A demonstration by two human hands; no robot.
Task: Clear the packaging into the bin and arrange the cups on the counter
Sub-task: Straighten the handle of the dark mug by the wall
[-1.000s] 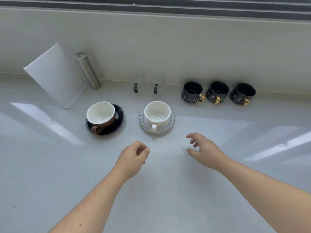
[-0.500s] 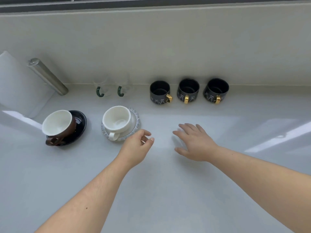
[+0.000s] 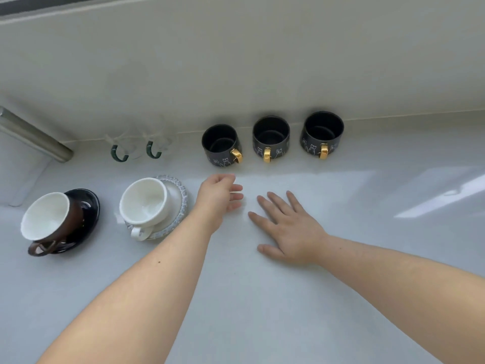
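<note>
Three black mugs with gold handles stand in a row by the wall: left (image 3: 221, 145), middle (image 3: 270, 137), right (image 3: 322, 133). Two clear glass cups with green handles (image 3: 119, 151) (image 3: 154, 147) stand left of them. A white cup (image 3: 144, 206) sits on a clear glass saucer (image 3: 181, 198), and a brown cup (image 3: 48, 219) on a black saucer (image 3: 89, 206). My left hand (image 3: 219, 197) hovers open just in front of the left black mug, holding nothing. Beside it, my right hand (image 3: 288, 228) lies flat on the counter with its fingers spread. No packaging or bin is in view.
A steel cylinder (image 3: 34, 136) and a white board (image 3: 18, 166) lean at the far left by the wall. The pale counter (image 3: 262, 311) runs to the wall (image 3: 236, 61) behind the cups.
Both hands have moved forward toward the black mugs. My left hand's fingers have opened, and my right hand has flattened onto the counter. The view has shifted right, closer to the mugs.
</note>
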